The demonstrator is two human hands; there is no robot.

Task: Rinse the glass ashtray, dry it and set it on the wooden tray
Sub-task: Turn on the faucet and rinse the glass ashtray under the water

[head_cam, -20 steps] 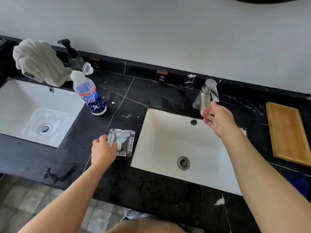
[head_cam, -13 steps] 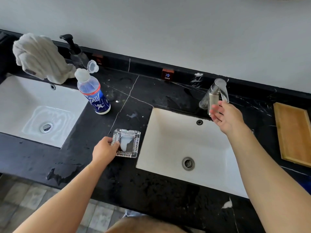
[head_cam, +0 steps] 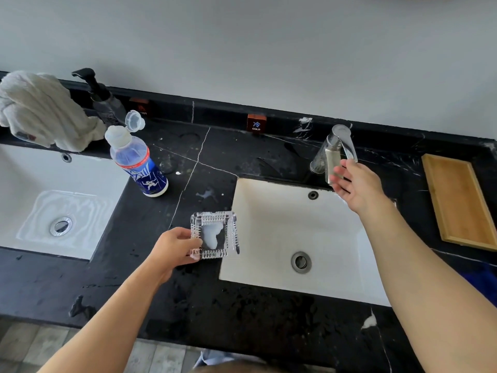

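Note:
A square cut-glass ashtray [head_cam: 213,234] with a white soapy smear inside is at the left rim of the right-hand sink [head_cam: 274,211], its right edge over the basin. My left hand [head_cam: 172,247] grips its left side. My right hand [head_cam: 355,184] reaches up with fingers spread, touching the chrome faucet [head_cam: 336,149] at its lever and spout; no water runs. The empty wooden tray [head_cam: 457,200] lies on the black counter at the far right.
A blue soap bottle [head_cam: 137,162] with its cap flipped open stands on the counter between the sinks. A white towel [head_cam: 40,109] and a black pump dispenser [head_cam: 103,100] sit at the back left, above a second, wet sink [head_cam: 32,170].
My left hand has carried the ashtray to the right, up to the rim of the right sink. My right hand stays at the faucet.

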